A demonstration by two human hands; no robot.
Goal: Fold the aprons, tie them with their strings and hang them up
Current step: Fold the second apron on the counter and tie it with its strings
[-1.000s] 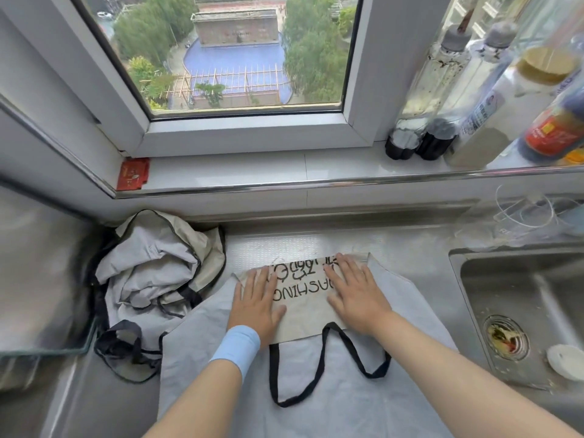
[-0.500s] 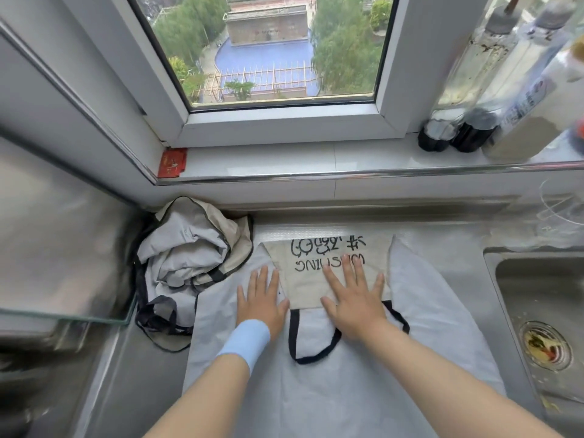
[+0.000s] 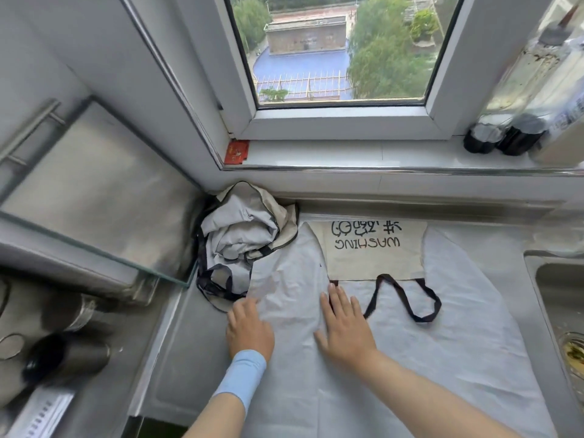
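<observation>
Both hands lie flat. The fingers (image 3: 245, 306) of the left hand (image 3: 249, 330) are straight and loosely together, pressing the pale cloth down. The right hand (image 3: 344, 330) does the same, palm down and pinching nothing.

Both hands rest on a light grey apron (image 3: 442, 358) spread across the steel surface (image 3: 189, 343). Its beige printed bib (image 3: 373, 251) is already folded down onto the body. The right hand sits just below the bib's lower left corner, and the left hand is farther left of the bib, at the apron's side edge. The black neck loop (image 3: 404, 298) lies loose just below the bib, to the right of the right hand.

A second apron (image 3: 243, 235) is crumpled in a heap left of the bib. The left fingertips may touch its trailing edge, but the view does not settle it.

The step in hand looks like smoothing the left side after the first fold. Next, the left side edge probably needs lifting and folding inward toward the bib, which takes a pinch, not a flat palm. The neck loop should be tucked inside. Tying and hanging are not yet begun.
</observation>
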